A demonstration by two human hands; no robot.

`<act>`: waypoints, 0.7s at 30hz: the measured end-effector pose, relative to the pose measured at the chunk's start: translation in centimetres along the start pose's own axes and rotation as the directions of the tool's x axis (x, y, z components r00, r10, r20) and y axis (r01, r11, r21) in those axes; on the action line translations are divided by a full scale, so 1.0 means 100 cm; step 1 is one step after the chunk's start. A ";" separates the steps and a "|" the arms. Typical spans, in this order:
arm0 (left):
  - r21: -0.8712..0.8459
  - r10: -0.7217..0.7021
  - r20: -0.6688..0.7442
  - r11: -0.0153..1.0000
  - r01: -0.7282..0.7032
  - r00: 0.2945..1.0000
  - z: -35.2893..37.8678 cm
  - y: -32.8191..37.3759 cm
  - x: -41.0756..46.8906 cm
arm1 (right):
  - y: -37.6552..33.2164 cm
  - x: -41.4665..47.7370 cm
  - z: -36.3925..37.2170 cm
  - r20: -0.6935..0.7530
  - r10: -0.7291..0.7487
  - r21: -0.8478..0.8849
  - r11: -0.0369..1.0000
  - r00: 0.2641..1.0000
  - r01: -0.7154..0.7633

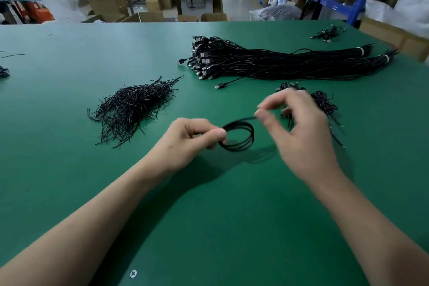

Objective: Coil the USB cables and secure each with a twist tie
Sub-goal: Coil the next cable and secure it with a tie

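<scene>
Beyond green table [58, 127], open cardboard boxes [144, 16], contents hidden. On table: tied bundle of USB cables [278, 65] far right, heap of twist ties [130, 109] left. At centre, coiled cable [240, 138] pinched in left hand [185, 144], its free end pinched by right hand [299, 139].

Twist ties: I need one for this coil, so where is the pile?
In the head view the twist ties lie heaped on the green table, left of centre, beyond the left hand holding the coil and left of the bundled cables.
</scene>
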State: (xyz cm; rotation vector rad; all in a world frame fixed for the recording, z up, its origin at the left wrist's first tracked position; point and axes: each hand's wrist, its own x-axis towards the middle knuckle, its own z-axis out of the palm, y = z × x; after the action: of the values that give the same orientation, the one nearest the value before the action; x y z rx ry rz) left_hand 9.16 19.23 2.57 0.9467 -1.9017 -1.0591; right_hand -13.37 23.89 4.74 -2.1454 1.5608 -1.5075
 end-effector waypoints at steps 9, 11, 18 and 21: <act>-0.563 -0.185 -0.066 0.818 0.116 0.980 0.010 0.013 0.002 | -0.010 -0.012 0.037 0.602 0.275 0.470 0.637 0.749 -0.611; -0.610 -0.209 0.005 0.774 0.168 0.978 0.013 0.015 0.001 | -0.010 -0.009 0.039 0.620 0.184 0.600 0.516 0.762 -0.612; -0.640 -0.230 0.249 0.690 0.338 0.941 0.019 0.016 -0.003 | 0.000 -0.004 0.027 0.593 0.006 0.772 0.282 0.805 -0.570; -0.637 -0.200 0.325 0.676 0.370 0.924 0.020 0.017 -0.005 | 0.005 -0.005 0.026 0.593 -0.010 0.786 0.223 0.805 -0.576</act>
State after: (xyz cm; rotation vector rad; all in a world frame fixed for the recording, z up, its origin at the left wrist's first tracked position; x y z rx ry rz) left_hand 7.27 20.99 3.21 0.6969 -1.3262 -1.9704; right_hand -11.74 22.88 2.84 -1.1696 0.4712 -1.0978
